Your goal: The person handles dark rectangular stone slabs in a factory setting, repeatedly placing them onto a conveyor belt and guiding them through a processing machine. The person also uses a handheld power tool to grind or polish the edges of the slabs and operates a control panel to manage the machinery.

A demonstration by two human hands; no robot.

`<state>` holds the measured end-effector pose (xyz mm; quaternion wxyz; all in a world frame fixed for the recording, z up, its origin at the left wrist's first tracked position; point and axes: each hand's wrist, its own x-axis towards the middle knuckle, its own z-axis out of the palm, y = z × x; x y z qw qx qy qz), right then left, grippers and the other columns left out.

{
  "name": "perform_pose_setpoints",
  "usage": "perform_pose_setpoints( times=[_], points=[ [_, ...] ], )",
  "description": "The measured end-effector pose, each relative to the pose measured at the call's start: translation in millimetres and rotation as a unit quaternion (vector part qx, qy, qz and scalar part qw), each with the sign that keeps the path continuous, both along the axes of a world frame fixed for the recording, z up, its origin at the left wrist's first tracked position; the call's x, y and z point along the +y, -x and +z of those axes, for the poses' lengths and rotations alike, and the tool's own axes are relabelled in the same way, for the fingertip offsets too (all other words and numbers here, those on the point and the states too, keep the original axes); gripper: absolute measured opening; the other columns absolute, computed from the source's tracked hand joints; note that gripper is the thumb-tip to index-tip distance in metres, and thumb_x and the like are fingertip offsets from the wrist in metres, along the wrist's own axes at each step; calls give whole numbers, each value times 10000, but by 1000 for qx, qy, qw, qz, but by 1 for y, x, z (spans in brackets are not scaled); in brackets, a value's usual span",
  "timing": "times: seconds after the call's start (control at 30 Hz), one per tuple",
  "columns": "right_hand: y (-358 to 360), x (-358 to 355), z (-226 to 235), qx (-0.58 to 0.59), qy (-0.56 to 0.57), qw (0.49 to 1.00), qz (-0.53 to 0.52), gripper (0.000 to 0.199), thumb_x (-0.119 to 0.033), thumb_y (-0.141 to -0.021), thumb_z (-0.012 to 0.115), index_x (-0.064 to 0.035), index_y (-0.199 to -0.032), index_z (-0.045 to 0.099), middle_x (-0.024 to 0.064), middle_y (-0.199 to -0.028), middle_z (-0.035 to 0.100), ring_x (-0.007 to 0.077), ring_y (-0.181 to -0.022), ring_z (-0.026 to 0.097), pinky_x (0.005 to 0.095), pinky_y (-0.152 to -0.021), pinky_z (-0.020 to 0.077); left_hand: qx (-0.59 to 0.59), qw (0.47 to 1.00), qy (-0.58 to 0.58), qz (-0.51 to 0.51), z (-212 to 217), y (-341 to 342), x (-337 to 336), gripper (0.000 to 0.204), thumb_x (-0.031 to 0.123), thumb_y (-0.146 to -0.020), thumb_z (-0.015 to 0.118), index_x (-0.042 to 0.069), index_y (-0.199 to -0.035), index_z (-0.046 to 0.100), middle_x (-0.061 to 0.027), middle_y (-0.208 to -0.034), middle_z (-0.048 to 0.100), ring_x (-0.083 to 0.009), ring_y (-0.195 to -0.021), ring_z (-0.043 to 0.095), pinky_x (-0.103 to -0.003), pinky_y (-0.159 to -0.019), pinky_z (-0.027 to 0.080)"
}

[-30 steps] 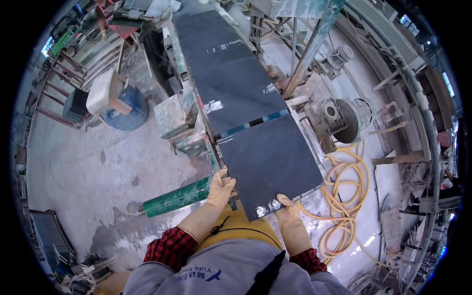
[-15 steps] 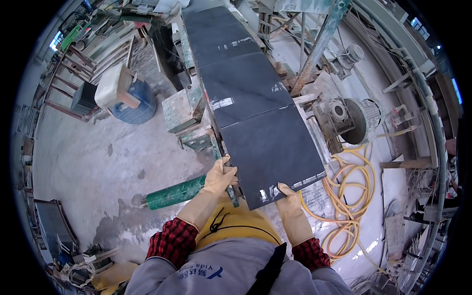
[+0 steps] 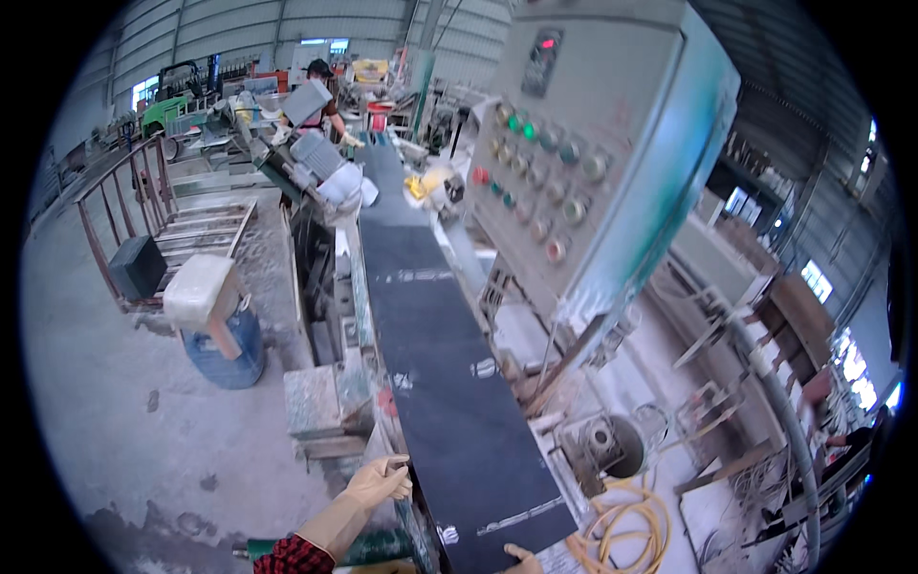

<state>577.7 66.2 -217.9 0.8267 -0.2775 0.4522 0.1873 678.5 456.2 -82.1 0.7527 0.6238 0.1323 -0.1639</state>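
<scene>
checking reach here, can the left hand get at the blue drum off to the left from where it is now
Probably not. The left hand rests at the near edge of the dark slab, and the blue drum stands well off across open floor, beyond a stone block.

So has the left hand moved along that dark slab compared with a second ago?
Cannot tell for sure: the camera tilted up. The left hand is at the dark slab's left edge near its near corner, as before.
</scene>
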Motion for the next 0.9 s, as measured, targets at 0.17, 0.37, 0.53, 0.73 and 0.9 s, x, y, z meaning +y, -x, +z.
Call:
perform_pose_setpoints(
  times=[0.17, 0.37, 0.53, 0.73, 0.9],
  points=[
    [5, 45, 60, -71, 137, 982, 113, 390, -86, -955, 586, -41, -1342, 574, 186, -1274, 620, 324, -1179, 569, 421, -1065, 412, -237, 971, 34, 14, 50, -117, 52, 455, 192, -1026, 563, 1, -1430, 472, -127, -1124, 697, -176, -972, 677, -319, -844, 565],
    [27, 93, 119, -95, 264, 947, 157, 366, -152, -976, 598, -26, -1319, 580, 155, -1222, 643, 290, -1089, 603, 390, -962, 464, -553, 829, 38, 69, 244, -282, 74, 409, 201, -1075, 449, 22, -1441, 475, -165, -1390, 588, -232, -1236, 598, -324, -1032, 461],
    [54, 111, 134, -57, 314, 938, 138, 362, -206, -994, 608, -13, -1299, 584, 128, -1179, 663, 261, -1015, 631, 363, -875, 507, -609, 787, -28, 93, 398, -353, 50, 563, 372, -1079, 318, 35, -1528, 367, -98, -1516, 488, -213, -1436, 399, -314, -1193, 260],
    [66, 100, 65, -41, 202, 976, 73, 384, -244, -1004, 622, -4, -1299, 571, 113, -1170, 670, 244, -991, 648, 353, -839, 538, -602, 770, -61, 201, 476, -423, 23, 552, 376, -1057, 354, 54, -1502, 412, -140, -1507, 482, -278, -1396, 439, -338, -1157, 335],
    [78, 106, 111, -111, 335, 919, 178, 347, -257, -1020, 580, -23, -1275, 588, 113, -1182, 673, 250, -1019, 643, 380, -882, 524, -610, 765, -85, 187, 483, -414, -8, 542, 354, -1042, 390, 16, -1461, 451, -178, -1467, 512, -309, -1376, 460, -351, -1152, 354]
  ],
)
